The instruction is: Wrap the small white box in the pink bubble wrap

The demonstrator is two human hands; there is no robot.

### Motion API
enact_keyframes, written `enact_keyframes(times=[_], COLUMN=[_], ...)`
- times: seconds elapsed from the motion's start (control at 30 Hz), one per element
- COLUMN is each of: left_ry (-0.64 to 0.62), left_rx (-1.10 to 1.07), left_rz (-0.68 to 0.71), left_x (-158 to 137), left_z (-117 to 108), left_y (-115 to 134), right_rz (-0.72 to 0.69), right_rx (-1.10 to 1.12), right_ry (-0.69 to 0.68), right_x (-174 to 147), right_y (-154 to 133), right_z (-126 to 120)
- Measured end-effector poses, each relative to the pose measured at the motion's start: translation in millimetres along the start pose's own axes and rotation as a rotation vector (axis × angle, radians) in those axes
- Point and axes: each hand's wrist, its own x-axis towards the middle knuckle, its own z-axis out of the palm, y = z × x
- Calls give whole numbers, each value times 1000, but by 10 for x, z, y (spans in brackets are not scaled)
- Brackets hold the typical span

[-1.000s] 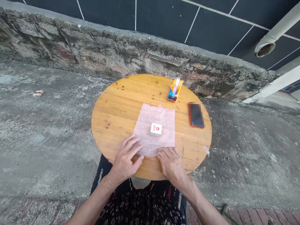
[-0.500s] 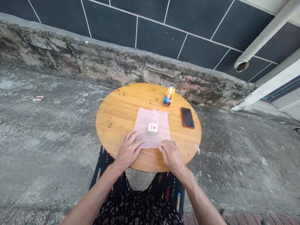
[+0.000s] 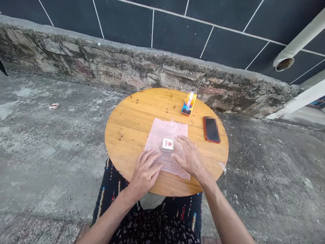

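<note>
A sheet of pinkish bubble wrap (image 3: 157, 132) lies spread on the round wooden table (image 3: 122, 118). Near its middle sits a small white box (image 3: 168, 144) with red print on top. My left hand (image 3: 146, 171) rests at the sheet's lower left edge, fingers stretched out and holding nothing. Just right of the box, my right hand (image 3: 189, 156) is over the sheet with thumb and fingers apart; a small gap separates it from the box.
A yellow and blue tape dispenser (image 3: 189, 103) stands toward the far edge of the table. A dark phone in a red case (image 3: 211, 129) lies at the right. A strip of clear tape (image 3: 222, 167) clings to the right rim. Beyond is a low stone wall (image 3: 114, 69).
My right hand has left the sheet's lower right corner, opened and moved up beside the box. That corner now lies exposed. The camera view has shifted slightly.
</note>
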Motion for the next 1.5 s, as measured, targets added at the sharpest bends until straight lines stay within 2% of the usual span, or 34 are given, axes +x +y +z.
enact_keyframes(times=[0.13, 0.23, 0.93, 1.07, 1.17, 1.23, 1.37, 1.5], left_ry=[12, 24, 15, 0, -35, -79, -181, -283], left_rx=[-21, -54, -138, -135, -142, -156, -168, -240], left_rz=[-9, -18, -18, -20, -45, -47, -82, -228], left_x=[0, 3, 27, 239, 477, 637, 920, 1100], left_z=[-7, 2, -22, -118, -170, -172, -111, -46], left_y=[48, 46, 28, 19, -35, -93, -221, -303], right_rz=[-58, -78, -58, 15, 36, 41, 138, 237], right_rx=[7, 27, 67, 229, 377, 365, 262, 281], right_ry=[-90, -101, -79, -54, -149, -151, -1, 100], right_x=[201, 235, 248, 123, -14, -78, -83, -4], right_y=[76, 114, 197, 167, 127, 116, 187, 324], right_z=[152, 203, 187, -51, -261, -325, -238, -78])
